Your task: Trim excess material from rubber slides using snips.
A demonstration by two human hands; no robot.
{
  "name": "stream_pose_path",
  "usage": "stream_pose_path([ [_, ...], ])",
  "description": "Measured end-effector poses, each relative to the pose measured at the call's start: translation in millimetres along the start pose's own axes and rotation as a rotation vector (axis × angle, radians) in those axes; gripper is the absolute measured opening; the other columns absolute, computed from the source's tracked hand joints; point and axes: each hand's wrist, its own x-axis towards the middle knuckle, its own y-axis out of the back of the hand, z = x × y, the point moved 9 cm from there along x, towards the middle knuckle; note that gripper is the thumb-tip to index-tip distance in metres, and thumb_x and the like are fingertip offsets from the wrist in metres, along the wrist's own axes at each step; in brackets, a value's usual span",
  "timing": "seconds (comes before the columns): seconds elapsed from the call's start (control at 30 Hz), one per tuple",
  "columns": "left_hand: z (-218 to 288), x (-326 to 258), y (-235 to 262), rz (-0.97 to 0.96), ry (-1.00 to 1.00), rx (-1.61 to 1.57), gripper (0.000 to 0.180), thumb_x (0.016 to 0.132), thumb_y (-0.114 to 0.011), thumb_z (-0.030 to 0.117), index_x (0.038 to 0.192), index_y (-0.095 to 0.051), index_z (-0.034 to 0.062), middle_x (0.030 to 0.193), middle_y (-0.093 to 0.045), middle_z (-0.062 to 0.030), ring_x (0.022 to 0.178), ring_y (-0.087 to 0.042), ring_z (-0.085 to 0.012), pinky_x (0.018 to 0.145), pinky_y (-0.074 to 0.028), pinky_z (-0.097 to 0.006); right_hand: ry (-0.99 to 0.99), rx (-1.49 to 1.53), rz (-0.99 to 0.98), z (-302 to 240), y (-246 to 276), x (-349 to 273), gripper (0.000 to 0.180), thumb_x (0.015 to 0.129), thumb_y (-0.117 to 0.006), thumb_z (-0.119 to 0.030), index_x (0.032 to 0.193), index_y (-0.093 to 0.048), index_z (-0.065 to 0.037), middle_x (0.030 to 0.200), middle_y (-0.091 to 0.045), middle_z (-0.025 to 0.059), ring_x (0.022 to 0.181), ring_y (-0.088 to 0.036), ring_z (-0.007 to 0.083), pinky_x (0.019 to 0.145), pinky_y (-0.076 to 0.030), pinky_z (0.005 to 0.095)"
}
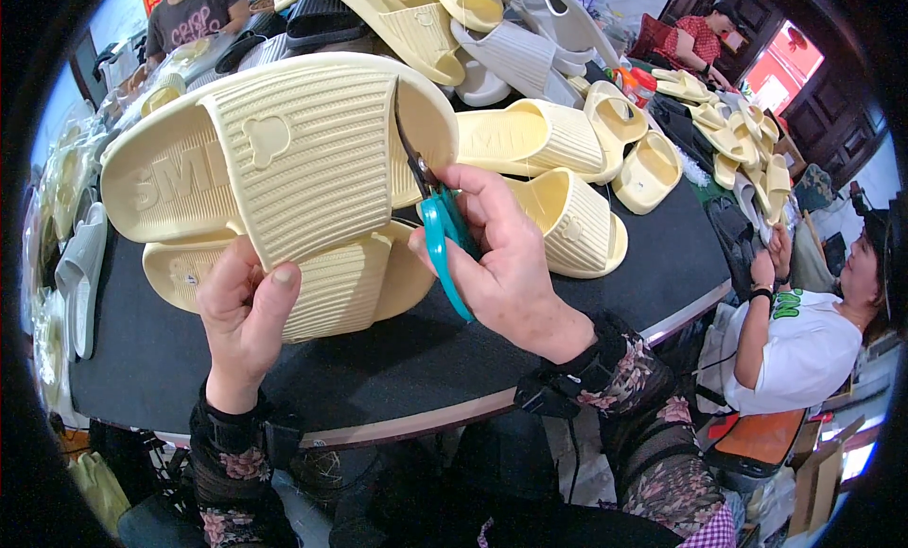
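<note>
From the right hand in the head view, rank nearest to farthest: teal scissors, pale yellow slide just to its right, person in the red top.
1. Teal scissors: held in the right hand.
2. Pale yellow slide: on the table, just right.
3. Person in the red top: far upper right.

Your left hand (244,307) is raised with the thumb pointing up and the fingers curled closed in a grip. Your right hand (501,255) is clenched too — both forearms come from the lower edge in flowered sleeves.

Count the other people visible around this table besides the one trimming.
3: one person at the far left top, one person in red at top right, one person in white seated at right. Others may be hidden.
</note>
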Motion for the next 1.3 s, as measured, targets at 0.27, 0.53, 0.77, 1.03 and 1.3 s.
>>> stream_pose_path([
  [0.27,0.6,2.0,-2.0,-0.012,0.04,-0.032,0.029,0.091,-0.055,0.013,0.112,-0.055,-0.0063,0.084,-0.06,-0.0018,0.071,-0.051,-0.005,0.066,-0.041,-0.019,-0.008,-0.017,0.002,-1.8,2.3,-0.4,0.045,0.085,-0.065,-0.008,0.122,-0.041,0.0,0.09,-0.058,0.0037,0.08,-0.055,0.0064,0.07,-0.046,0.021],
  [0.53,-12.3,4.6,5.0,0.091,0.125,0.073,0.024,0.092,-0.053,0.012,0.109,-0.055,-0.005,0.08,-0.058,-0.001,0.067,-0.047,-0.0027,0.063,-0.037,-0.017,0.053,0.023,0.001,-5.7,-2.2,-1.6,0.046,0.084,-0.065,-0.005,0.122,-0.041,0.0,0.09,-0.058,0.0034,0.078,-0.055,0.0058,0.069,-0.046,0.02],
  [0.77,-39.5,14.5,-4.6,0.1,0.375,-0.16,0.039,0.092,-0.048,0.009,0.128,-0.041,-0.0036,0.104,-0.062,-0.0127,0.091,-0.058,-0.0126,0.081,-0.045,-0.024,-0.018,0.122,-0.011,-1.7,0.6,-4.6,0.043,0.08,-0.068,-0.009,0.116,-0.046,0.001,0.084,-0.06,0.0069,0.073,-0.056,0.0097,0.069,-0.047,0.0252],
  [1.03,-72.3,7.5,-4.3,-0.058,0.531,0.017,0.047,0.089,-0.051,0.007,0.132,-0.037,-0.0025,0.099,-0.063,-0.0119,0.087,-0.058,-0.0111,0.077,-0.046,-0.024,0.056,0.066,0.0,-1.9,-3.3,-0.6,0.041,0.081,-0.066,-0.007,0.116,-0.047,0.0,0.088,-0.063,0.0109,0.078,-0.06,0.0118,0.069,-0.049,0.0263],
  [1.3,-62.4,10.5,-8.7,0.047,0.603,-0.097,0.046,0.083,-0.056,0.006,0.126,-0.043,-0.0034,0.102,-0.062,-0.0151,0.089,-0.059,-0.0153,0.078,-0.048,-0.026,0.095,0.095,0.039,-12.3,2.4,-6.9,0.043,0.081,-0.067,-0.007,0.118,-0.046,0.0,0.089,-0.061,0.0073,0.079,-0.056,0.0087,0.071,-0.046,0.0242],
])
